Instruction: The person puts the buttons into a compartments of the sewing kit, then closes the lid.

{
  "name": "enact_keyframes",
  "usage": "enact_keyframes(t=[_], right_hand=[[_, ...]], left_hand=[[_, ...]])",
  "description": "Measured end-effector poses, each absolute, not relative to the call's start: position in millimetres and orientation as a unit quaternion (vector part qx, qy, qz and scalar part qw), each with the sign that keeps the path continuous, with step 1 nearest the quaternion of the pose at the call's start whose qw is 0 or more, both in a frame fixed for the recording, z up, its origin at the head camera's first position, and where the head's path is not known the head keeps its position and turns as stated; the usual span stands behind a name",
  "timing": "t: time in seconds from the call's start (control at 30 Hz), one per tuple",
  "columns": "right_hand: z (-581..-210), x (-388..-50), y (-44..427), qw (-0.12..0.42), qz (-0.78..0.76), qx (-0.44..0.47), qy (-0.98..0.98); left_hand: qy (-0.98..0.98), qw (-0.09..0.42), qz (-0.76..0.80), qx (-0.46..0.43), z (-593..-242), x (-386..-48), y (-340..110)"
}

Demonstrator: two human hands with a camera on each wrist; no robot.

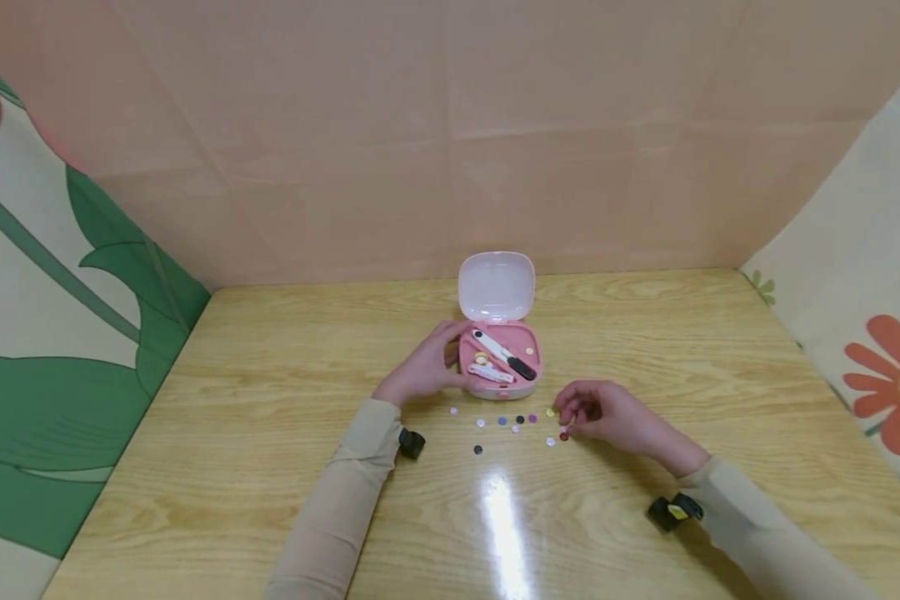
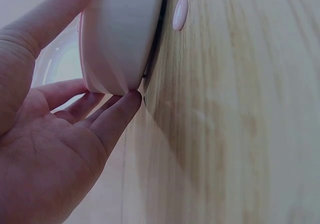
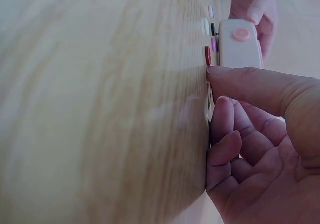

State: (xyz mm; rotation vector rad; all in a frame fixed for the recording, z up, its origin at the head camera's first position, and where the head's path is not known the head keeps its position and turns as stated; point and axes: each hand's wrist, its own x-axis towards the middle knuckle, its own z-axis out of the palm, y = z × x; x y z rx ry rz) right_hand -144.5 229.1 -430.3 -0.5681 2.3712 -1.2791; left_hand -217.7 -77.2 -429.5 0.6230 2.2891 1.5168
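Behind the table [image 1: 217,467], a peach cloth [image 1: 570,183] is hanging. Near the middle of the table's far half, the box [image 1: 521,390] is being gripped by the left hand [image 1: 423,367], the thumb being kept near the front and the fingers being curled about the far-left side. The lid [image 1: 497,287] is standing open. On the right side of the box's interior, one pale disc [image 1: 529,352], seemingly a button, is lying beside a white-and-black tool [image 1: 495,348].

Early progress is being suggested: the opening is done and a single disc is being contained, while most buttons are being left outside. Scattered in front of the box are lying the blue button [image 1: 502,421], purple button [image 1: 532,418], yellow button [image 1: 551,412], red button [image 1: 564,437] and several black, white and pale pink ones.

By the right hand [image 1: 611,414], with fingers being bent, the table is being reached beside the red button; whether any button is being pinched cannot be told, as the fingertips are being partly hidden.
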Motion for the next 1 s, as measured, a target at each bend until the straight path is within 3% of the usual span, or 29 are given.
enact_keyframes(t=[1.0], right_hand=[[-432.6,-145.3,231.8,0.185,-0.448,-0.204,0.85]], left_hand=[[0.793,0.157,0.54,0.234,-429.7,-218.0,-76.8]])
